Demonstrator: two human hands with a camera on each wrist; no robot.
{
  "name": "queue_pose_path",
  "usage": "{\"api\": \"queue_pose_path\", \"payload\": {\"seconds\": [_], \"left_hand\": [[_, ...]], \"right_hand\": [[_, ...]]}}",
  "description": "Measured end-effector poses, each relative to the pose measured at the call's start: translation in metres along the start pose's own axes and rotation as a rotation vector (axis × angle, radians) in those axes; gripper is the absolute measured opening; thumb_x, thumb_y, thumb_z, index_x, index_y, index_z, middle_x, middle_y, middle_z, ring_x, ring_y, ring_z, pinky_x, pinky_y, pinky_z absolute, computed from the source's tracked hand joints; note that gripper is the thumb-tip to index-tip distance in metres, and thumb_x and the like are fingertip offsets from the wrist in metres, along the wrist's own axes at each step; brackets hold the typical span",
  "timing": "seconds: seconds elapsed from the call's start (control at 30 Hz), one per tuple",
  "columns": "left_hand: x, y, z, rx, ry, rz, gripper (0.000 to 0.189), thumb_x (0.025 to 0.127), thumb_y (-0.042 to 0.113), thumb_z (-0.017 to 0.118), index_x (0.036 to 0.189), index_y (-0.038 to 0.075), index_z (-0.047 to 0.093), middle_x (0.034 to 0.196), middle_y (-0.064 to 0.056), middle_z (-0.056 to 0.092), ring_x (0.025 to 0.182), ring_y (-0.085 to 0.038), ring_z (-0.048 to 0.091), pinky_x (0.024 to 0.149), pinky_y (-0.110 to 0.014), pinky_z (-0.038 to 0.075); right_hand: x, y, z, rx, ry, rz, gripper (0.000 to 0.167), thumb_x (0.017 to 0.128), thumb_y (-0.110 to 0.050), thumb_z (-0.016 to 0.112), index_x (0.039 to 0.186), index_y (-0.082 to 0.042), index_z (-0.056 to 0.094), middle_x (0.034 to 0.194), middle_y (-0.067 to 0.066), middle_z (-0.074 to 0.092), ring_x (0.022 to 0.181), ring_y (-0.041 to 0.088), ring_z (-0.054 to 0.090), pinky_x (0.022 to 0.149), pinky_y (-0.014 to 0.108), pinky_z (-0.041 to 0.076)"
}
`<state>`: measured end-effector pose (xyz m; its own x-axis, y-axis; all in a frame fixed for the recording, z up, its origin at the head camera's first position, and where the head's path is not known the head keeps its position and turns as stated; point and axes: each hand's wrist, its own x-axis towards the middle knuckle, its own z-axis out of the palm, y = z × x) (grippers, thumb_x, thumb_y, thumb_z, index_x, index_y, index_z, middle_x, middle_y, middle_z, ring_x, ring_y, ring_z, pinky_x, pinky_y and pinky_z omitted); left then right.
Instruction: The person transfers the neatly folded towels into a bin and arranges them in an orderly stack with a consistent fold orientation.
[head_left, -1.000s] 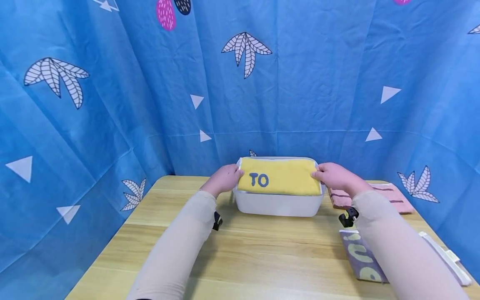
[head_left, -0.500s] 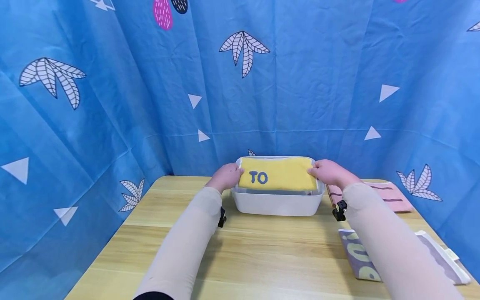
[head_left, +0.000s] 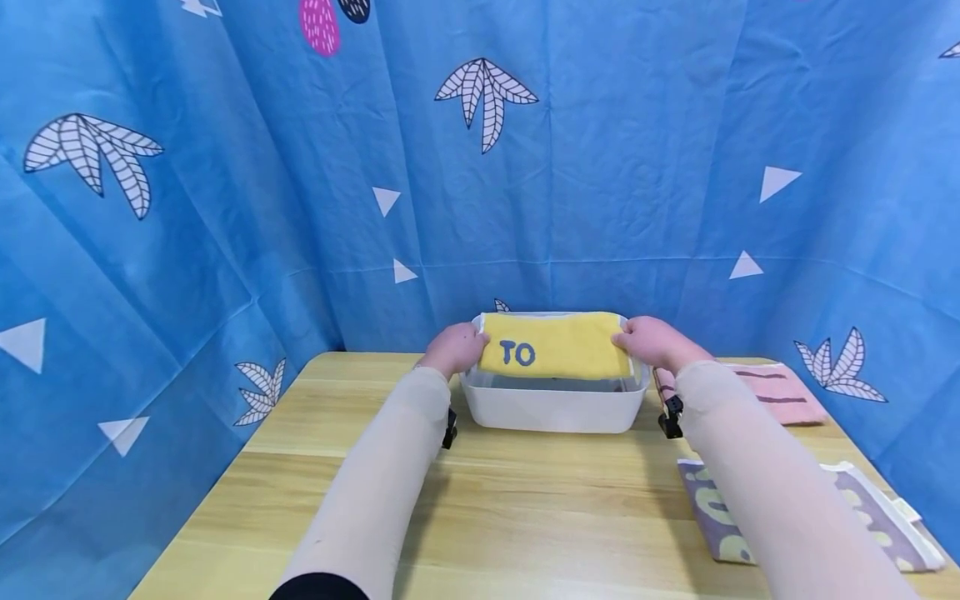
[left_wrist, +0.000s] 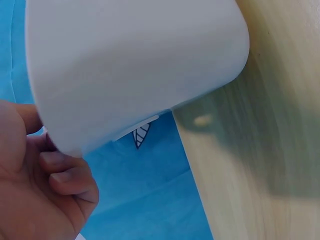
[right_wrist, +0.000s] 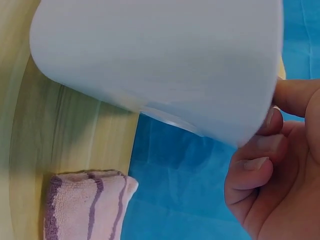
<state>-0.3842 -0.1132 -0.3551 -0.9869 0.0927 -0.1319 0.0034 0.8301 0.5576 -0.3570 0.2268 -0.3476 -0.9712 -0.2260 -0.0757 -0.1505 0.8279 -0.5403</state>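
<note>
Slipping away from the front rim over the past second, the near edge of the yellow rectangular cloth with blue-grey "TO" lettering [head_left: 573, 343] is now leaving a wider strip of interior showing in the white, round-cornered, plastic-looking tub [head_left: 555, 411], and our right hand [head_left: 651, 342] is sitting slightly further in. We are holding the cloth at the tub's mouth, over the opening, while the tub is standing near the far edge of the pale wooden table [head_left: 547, 500]. Our left hand [head_left: 459, 348] is pinching the cloth's left end, and our right fingers are pinching its right end; we are not managing to tell whether any fingers are also touching the rim. We are judging the cloth to be light, soft, not slippery and hard to damage, so gripping both short ends is suiting it, stopping the middle from sagging. Right of the tub, a folded pink towel with dark purple stripes [head_left: 776, 393] is lying on the table.
</note>
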Motion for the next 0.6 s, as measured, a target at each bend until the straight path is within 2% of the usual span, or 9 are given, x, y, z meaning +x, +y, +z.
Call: {"api": "queue_pose_path", "payload": {"seconds": [0.13, 0.37, 0.6], "left_hand": [[-0.0004, 0.0009, 0.0024, 0.0, 0.004, -0.013, 0.036, 0.107, 0.041, 0.045, 0.11, 0.012, 0.065, 0.089, -0.005, 0.067, 0.082, -0.022, 0.062, 0.078, -0.039, 0.046], [-0.0027, 0.0007, 0.0031, 0.061, 0.035, 0.029, 0.035, 0.106, 0.041, 0.047, 0.099, 0.013, 0.066, 0.087, -0.005, 0.065, 0.079, -0.022, 0.06, 0.074, -0.038, 0.047], [0.0004, -0.003, 0.0032, 0.124, 0.044, 0.052, 0.031, 0.106, 0.039, 0.05, 0.101, 0.011, 0.063, 0.093, -0.004, 0.064, 0.086, -0.02, 0.061, 0.076, -0.036, 0.05]], "right_hand": [[0.0029, 0.0018, 0.0015, -0.018, -0.014, 0.002, 0.034, 0.107, -0.026, 0.046, 0.078, -0.01, 0.042, 0.071, 0.004, 0.039, 0.065, 0.02, 0.038, 0.067, 0.037, 0.037], [0.0034, 0.0033, 0.0011, -0.014, -0.016, 0.019, 0.035, 0.107, -0.026, 0.046, 0.075, -0.011, 0.042, 0.068, 0.003, 0.037, 0.06, 0.019, 0.037, 0.064, 0.036, 0.038], [-0.0011, 0.0007, -0.0005, 0.005, 0.003, 0.054, 0.037, 0.106, -0.03, 0.047, 0.075, -0.011, 0.043, 0.066, 0.002, 0.041, 0.054, 0.017, 0.041, 0.057, 0.035, 0.042]]}}
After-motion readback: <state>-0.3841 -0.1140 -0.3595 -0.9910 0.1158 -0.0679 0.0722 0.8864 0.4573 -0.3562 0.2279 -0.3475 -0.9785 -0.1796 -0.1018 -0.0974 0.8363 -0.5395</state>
